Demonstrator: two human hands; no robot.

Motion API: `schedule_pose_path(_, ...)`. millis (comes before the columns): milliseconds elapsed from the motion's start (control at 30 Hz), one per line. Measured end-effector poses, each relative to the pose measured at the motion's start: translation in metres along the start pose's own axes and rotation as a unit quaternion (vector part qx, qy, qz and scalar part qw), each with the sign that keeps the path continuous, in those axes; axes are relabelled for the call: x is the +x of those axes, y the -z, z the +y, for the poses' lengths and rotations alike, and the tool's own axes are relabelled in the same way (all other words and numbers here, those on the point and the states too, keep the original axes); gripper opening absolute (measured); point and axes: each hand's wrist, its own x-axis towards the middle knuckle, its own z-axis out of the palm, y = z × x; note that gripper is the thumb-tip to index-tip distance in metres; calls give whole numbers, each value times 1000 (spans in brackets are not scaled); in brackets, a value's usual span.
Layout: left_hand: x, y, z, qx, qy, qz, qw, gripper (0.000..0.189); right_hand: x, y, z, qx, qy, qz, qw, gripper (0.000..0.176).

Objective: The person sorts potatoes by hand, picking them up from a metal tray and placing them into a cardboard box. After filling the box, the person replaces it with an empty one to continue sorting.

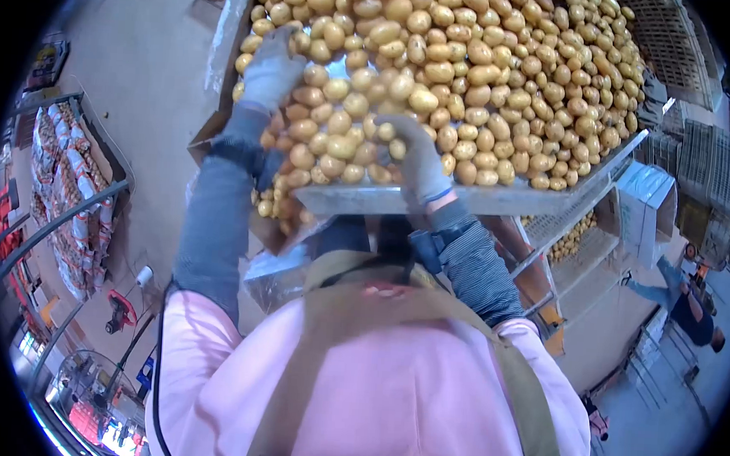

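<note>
Small yellow-brown potatoes cover a metal sorting table with a raised front edge. My left hand, in a pale glove, reaches to the table's left side. Its fingers are bent down against the potatoes, and their tips are partly hidden. Near the front edge, my right hand, also gloved, curls its fingers and thumb around a potato or two. Between my hands, potatoes spread toward the front left corner, some blurred by motion. Below that corner, more potatoes lie in an open cardboard box.
A white carton and stacked crates stand to the right. Potatoes also lie on a lower rack. Filled net bags sit in a bin on the left. Another person is at the far right.
</note>
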Motion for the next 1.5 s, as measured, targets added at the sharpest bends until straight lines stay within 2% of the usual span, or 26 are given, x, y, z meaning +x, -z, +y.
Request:
schedule_pose_path(67, 13, -11, 2, 111, -2, -115, 987, 53, -19, 4, 4, -17, -10, 36, 999, 27)
schedule_pose_path(167, 33, -22, -7, 90, 24, -146, 985, 55, -23, 20, -8, -172, -9, 6, 985, 30)
schedule_pose_path(267, 10, 3, 23, -86, 99, -113, 985, 51, -31, 19, -32, -240, 11, -52, 969, 39)
schedule_pose_path(333, -22, 14, 73, -164, 103, -137, 972, 55, -27, 16, -25, -100, 29, -43, 994, 42)
schedule_pose_path(367, -46, 18, 104, -118, 36, -191, 974, 53, -17, 19, -27, 166, -128, -39, 977, 44)
schedule_pose_path(400, -59, 19, 126, -71, -31, -241, 967, 51, -20, 18, -26, 87, -64, -54, 993, 44)
schedule_pose_path(533, -27, -10, 113, -48, -113, -98, 988, 36, -13, 31, 2, -215, 172, -43, 960, 57)
schedule_pose_path(600, 15, -46, 71, 83, -85, -166, 979, 36, -23, 29, -6, 20, 94, -53, 994, 60)
schedule_pose_path(633, 20, -62, 56, 90, -164, -110, 976, 38, -24, 28, -11, -77, 164, -35, 983, 60)
schedule_pose_path(733, 45, -63, 68, 168, -119, -262, 943, 29, -25, 41, -47, 3, 98, 17, 995, 64)
schedule_pose_path(767, 50, -58, 70, 156, -150, -268, 939, 28, -16, 54, -45, -32, 184, 2, 982, 67)
schedule_pose_path(800, 52, -58, 67, 151, -136, -275, 940, 28, -9, 68, -54, -165, 176, 2, 970, 74)
schedule_pose_path(900, 58, -71, 59, 125, -90, -265, 952, 36, 15, 70, -57, -298, 180, -83, 934, 84)
schedule_pose_path(933, 56, -66, 59, 91, -71, -264, 958, 37, 15, 65, -51, -149, 74, -103, 981, 81)
schedule_pose_path(1000, 39, -52, 55, -82, 1, -179, 980, 33, 13, 60, -36, -75, 18, -129, 989, 79)
schedule_pose_path(1033, 27, -40, 63, -122, -7, -111, 986, 28, 2, 47, -48, -335, 171, -93, 922, 76)
schedule_pose_path(1100, -8, -14, 105, -252, 61, -44, 965, 23, -14, 40, -37, -241, 170, -72, 953, 75)
schedule_pose_path(1133, -29, -11, 122, -291, 1, -55, 955, 24, -19, 40, -30, -194, 166, -62, 965, 74)
schedule_pose_path(1167, -53, -20, 130, -256, -64, -102, 959, 27, -18, 43, -19, 43, 56, -97, 993, 73)
schedule_pose_path(1200, -67, -21, 149, -236, -87, -168, 953, 29, -21, 51, -13, -97, 103, -62, 988, 74)
schedule_pose_path(1233, -65, -26, 163, -205, -154, -104, 961, 32, -26, 57, -13, -235, 147, -27, 960, 74)
schedule_pose_path(1300, -40, -32, 178, -108, -211, -34, 971, 38, -39, 63, -18, -17, 81, -59, 995, 68)
schedule_pose_path(1367, 2, -59, 176, 1, -223, -49, 974, 42, -35, 90, -4, -214, 191, -20, 958, 64)
schedule_pose_path(1400, 20, -62, 189, 130, -189, -152, 961, 39, -39, 91, -10, -95, 162, -55, 981, 58)
schedule_pose_path(1467, 35, -88, 185, 133, -179, -151, 963, 39, -48, 93, -23, 156, 88, -103, 978, 53)
schedule_pose_path(1500, 35, -87, 187, 111, -177, -146, 967, 40, -54, 92, -33, 323, 38, -116, 938, 54)
